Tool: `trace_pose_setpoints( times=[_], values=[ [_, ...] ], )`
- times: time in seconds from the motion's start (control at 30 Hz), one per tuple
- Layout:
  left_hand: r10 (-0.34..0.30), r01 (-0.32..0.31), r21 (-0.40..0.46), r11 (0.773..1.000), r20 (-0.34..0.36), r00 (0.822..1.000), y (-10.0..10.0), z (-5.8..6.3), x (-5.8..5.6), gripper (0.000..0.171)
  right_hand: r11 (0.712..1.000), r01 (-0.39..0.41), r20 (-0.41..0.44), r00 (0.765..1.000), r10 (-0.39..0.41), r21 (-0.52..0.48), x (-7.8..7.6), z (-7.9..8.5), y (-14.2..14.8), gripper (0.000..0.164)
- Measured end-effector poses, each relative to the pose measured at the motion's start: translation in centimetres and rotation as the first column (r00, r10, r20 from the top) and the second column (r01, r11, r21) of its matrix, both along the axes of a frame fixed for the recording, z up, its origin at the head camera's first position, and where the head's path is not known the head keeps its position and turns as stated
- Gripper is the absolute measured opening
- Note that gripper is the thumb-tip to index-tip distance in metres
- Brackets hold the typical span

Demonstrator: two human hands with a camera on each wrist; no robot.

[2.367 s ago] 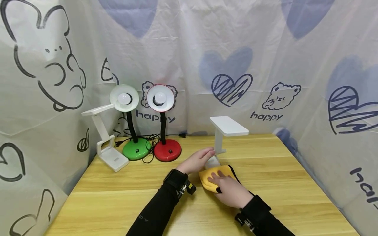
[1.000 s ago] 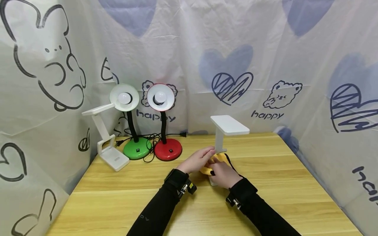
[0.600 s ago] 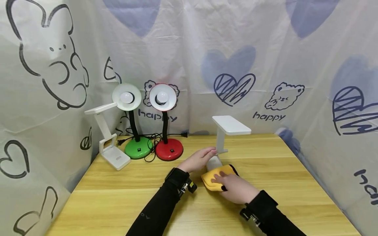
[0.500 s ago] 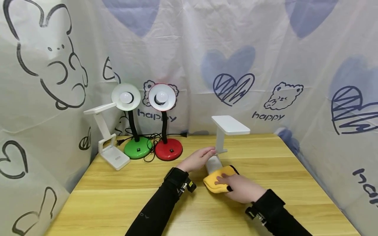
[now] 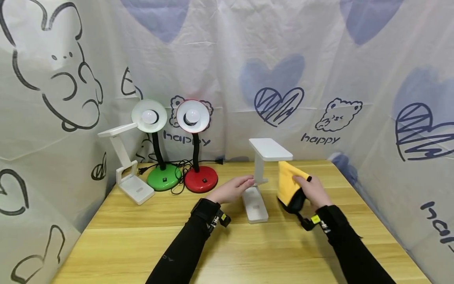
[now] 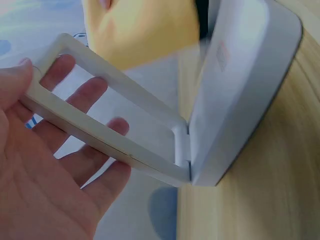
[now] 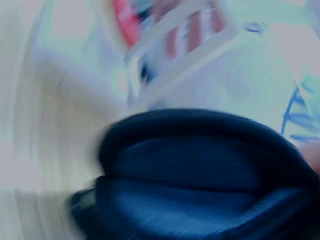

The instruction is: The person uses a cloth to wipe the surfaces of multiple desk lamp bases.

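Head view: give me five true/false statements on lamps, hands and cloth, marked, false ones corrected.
1. The right hand holds the yellow cloth. True.
2. The left hand rests on the red lamp's base. False: it grips the right white lamp.
3. The green lamp stands between the left white lamp and the red lamp. True.
4. The yellow cloth covers the green lamp. False: it is held to the right of the right white lamp's base.
5. The right white lamp's base sits on the table. True.
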State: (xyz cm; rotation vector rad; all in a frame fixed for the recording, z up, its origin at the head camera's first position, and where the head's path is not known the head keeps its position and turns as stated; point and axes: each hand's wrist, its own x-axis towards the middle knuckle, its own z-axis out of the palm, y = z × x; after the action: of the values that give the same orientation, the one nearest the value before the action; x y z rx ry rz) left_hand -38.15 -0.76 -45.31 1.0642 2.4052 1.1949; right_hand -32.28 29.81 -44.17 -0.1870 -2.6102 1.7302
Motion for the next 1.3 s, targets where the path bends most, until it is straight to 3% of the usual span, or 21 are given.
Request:
trace_pose_setpoints(
  times=[0.07,0.13,0.2,0.3,0.4,0.53,0.67,0.83,1.1,1.2,1.3],
  values=[
    [-0.01,0.01,0.015,1.0,-0.014,1.0,-0.2,0.1,-0.1,0.046,0.979,0.102,0.053,0.994,-0.094,-0.175,-1.4,-0.8,-1.2,0.054],
    [-0.019,0.019,0.033,0.999,-0.016,1.0,-0.3,0.1,-0.2,0.043,0.961,0.155,0.091,0.986,-0.138,-0.231,-2.8,-1.7,-2.5,0.054],
    [-0.02,0.021,0.044,0.999,-0.012,1.0,-0.2,0.0,-0.3,0.043,0.977,0.143,0.079,0.988,-0.131,-0.16,-4.1,-2.7,-3.7,0.051],
    [-0.017,0.015,0.05,0.999,0.024,1.0,0.0,0.2,0.0,0.046,0.998,0.054,0.021,0.998,-0.054,0.01,-5.2,-3.6,-5.4,0.044],
    [-0.016,0.013,0.048,0.999,0.058,0.998,0.2,0.4,0.2,0.049,0.99,-0.044,-0.035,0.998,0.049,0.132,-6.0,-4.2,-6.5,0.033],
    [-0.035,0.033,0.036,0.999,0.065,0.997,0.6,0.6,0.5,0.047,0.969,-0.125,-0.044,0.99,0.137,0.215,-6.3,-4.5,-6.7,0.025],
    [-0.02,0.02,-0.006,1.0,0.019,1.0,0.7,0.8,0.6,0.044,0.959,-0.166,-0.003,0.985,0.171,0.23,-5.7,-4.4,-6.2,0.026],
    [0.005,-0.005,-0.036,0.999,-0.016,1.0,0.4,0.6,0.5,0.04,0.97,-0.168,0.051,0.986,0.162,0.178,-4.1,-4.4,-6.0,0.029],
    [0.005,-0.005,-0.006,1.0,0.018,1.0,0.0,0.2,0.5,0.04,0.965,-0.197,0.096,0.979,0.182,0.176,-0.8,-4.3,-6.0,0.031],
    [0.001,-0.001,-0.002,1.0,0.02,1.0,-0.1,0.2,0.5,0.039,0.959,-0.246,0.141,0.964,0.227,0.138,0.7,-3.9,-5.6,0.036],
    [-0.004,0.004,0.009,1.0,0.014,1.0,-0.1,0.1,0.4,0.037,0.944,-0.326,0.186,0.932,0.311,0.055,1.8,-3.3,-4.6,0.033]
  ],
)
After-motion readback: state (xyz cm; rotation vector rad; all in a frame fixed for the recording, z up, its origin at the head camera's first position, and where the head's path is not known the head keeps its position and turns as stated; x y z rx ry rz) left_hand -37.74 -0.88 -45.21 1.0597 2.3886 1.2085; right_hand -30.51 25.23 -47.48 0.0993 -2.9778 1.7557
